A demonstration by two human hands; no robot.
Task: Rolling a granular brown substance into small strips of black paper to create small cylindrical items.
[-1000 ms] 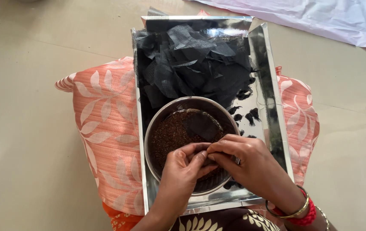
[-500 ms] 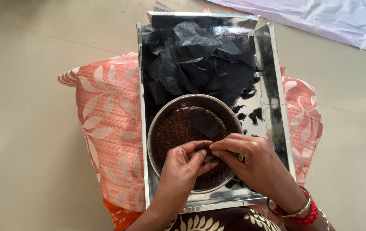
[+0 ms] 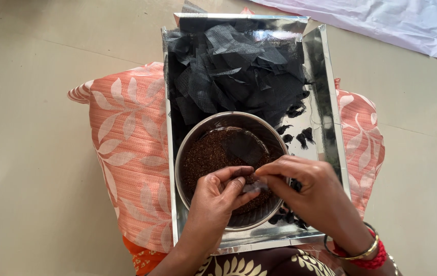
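Far to the left of the steel bowl [image 3: 231, 171], bare beige floor [image 3: 29, 128], wide and open. Nearer, an orange leaf-print cushion [image 3: 126, 153] reaching out from under the silver tray [image 3: 325, 92], which carries the bowl at its near end. Inside the bowl, dark brown granules [image 3: 210, 153] filling the left half. Over the bowl's near rim, left hand [image 3: 218, 197] curled narrow, fingertips pinched on a small black net piece [image 3: 251, 180], partly hidden between the fingers. Meeting it from the right, right hand [image 3: 305, 186], likewise pinched on the same piece, fingertips of both hands touching above the granules. Beyond the bowl, at the tray's far end, a heap of black net squares [image 3: 233, 66] pressed against the raised foil edges. Just right of the bowl, small tied black bundles [image 3: 300, 135] on bare foil, with a narrow free strip along the tray's right wall. Farther right, cushion again, then open floor and pale cloth [image 3: 382, 20] at the far corner.
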